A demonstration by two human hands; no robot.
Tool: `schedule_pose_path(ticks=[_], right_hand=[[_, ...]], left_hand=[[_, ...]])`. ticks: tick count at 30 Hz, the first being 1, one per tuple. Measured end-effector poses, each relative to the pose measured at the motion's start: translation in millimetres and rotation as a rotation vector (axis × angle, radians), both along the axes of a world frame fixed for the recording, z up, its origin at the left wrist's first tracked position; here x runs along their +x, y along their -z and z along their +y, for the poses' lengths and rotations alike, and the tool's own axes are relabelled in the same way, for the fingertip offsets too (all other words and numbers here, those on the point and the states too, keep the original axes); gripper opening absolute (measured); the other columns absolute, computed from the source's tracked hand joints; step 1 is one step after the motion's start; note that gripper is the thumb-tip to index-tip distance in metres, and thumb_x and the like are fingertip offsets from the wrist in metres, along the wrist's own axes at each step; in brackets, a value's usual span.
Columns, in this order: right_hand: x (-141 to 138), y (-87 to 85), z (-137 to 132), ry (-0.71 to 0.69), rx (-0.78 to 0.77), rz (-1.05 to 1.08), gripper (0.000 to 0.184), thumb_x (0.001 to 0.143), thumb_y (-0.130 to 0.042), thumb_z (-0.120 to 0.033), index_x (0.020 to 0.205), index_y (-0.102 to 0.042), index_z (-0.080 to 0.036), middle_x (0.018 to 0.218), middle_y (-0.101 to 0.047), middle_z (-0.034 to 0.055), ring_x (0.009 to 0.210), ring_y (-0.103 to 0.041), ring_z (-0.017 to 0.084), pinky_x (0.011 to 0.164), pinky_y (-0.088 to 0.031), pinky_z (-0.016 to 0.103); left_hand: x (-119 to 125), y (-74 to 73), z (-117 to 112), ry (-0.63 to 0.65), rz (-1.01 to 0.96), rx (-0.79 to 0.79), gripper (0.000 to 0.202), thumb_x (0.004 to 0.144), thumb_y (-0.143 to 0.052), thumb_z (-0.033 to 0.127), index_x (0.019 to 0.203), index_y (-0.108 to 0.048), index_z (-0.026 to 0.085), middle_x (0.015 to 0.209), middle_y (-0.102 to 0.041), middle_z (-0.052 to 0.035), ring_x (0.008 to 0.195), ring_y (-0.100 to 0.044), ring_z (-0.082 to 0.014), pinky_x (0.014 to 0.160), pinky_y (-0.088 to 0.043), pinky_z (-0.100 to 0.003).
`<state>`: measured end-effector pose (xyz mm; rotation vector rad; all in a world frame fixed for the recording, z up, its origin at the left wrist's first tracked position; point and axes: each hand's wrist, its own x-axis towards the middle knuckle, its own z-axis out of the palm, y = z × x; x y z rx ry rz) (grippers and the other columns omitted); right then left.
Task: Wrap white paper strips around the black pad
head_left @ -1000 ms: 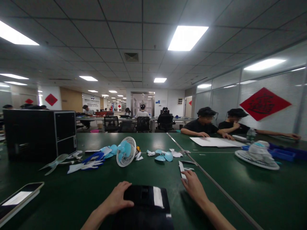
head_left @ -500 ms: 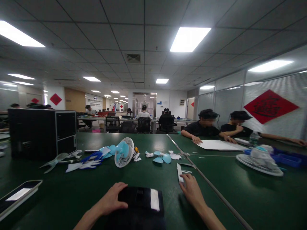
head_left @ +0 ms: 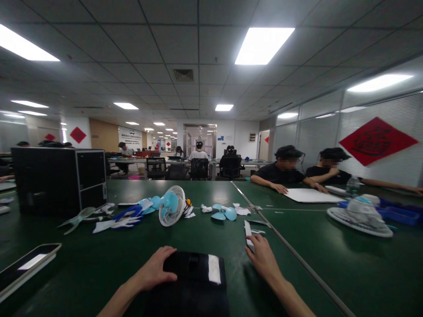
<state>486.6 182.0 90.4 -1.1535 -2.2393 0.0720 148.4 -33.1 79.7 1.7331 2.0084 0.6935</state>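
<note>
My left hand [head_left: 157, 269] lies over the far left corner of a black case [head_left: 187, 293], thumb spread from the fingers; I cannot tell whether it grips or only steadies. The case sits near me on the green tabletop [head_left: 109, 251], a white label [head_left: 214, 269] towards its right side. My right hand [head_left: 261, 256], farther right, touches the near end of a white strip [head_left: 248, 230]; whether I pinch it, I cannot tell. I judge the step as steadying the case; lifting the strip would call for a firm pinch.
</note>
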Motion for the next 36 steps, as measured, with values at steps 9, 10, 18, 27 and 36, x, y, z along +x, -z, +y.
schedule_pose_path(ticks=[9,10,18,27,36], right_hand=[[0,1.8,-1,0.014,-0.009,0.001,0.036,0.08,-0.053,-0.024,0.113,-0.065,-0.015,0.114,-0.059,0.0131,0.106,-0.051,0.027,0.095,-0.039,0.035],[0,2.4,-1,0.013,-0.007,0.003,0.036,0.08,-0.054,-0.024,0.113,-0.065,-0.015,0.114,-0.059,0.013,0.106,-0.052,0.027,0.095,-0.039,0.035],[-5,5.3,-1,-0.005,0.02,0.026,0.035,0.079,-0.055,-0.025,0.112,-0.065,-0.017,0.111,-0.06,0.0118,0.106,-0.053,0.026,0.095,-0.04,0.034],[-7,4.7,-1,-0.002,0.023,0.02,0.035,0.08,-0.055,-0.024,0.112,-0.065,-0.016,0.112,-0.06,0.0125,0.106,-0.052,0.026,0.096,-0.039,0.034],[-3,-1.3,0,0.057,0.027,-0.028,0.035,0.082,-0.053,-0.025,0.113,-0.065,-0.015,0.115,-0.06,0.013,0.107,-0.051,0.027,0.095,-0.038,0.034]], left_hand=[[-3,4.3,2,0.017,-0.023,0.026,0.089,0.064,-0.066,0.064,0.139,-0.04,0.024,0.146,-0.037,-0.0087,0.132,-0.035,-0.0305,0.11,-0.03,-0.042],[-3,4.2,2,0.013,-0.021,0.025,0.089,0.064,-0.067,0.064,0.138,-0.04,0.024,0.146,-0.037,-0.0088,0.132,-0.034,-0.0308,0.11,-0.029,-0.042],[5,-4.6,-2,0.006,0.033,0.038,0.089,0.064,-0.065,0.065,0.137,-0.042,0.021,0.146,-0.038,-0.0101,0.133,-0.034,-0.0304,0.111,-0.027,-0.041],[1,0.8,0,0.022,0.025,0.045,0.088,0.064,-0.065,0.064,0.138,-0.041,0.023,0.145,-0.039,-0.0094,0.133,-0.034,-0.0303,0.111,-0.027,-0.041],[-4,6.3,3,0.035,0.021,0.059,0.087,0.066,-0.065,0.064,0.138,-0.041,0.022,0.142,-0.041,-0.0103,0.129,-0.039,-0.0279,0.108,-0.032,-0.039]])
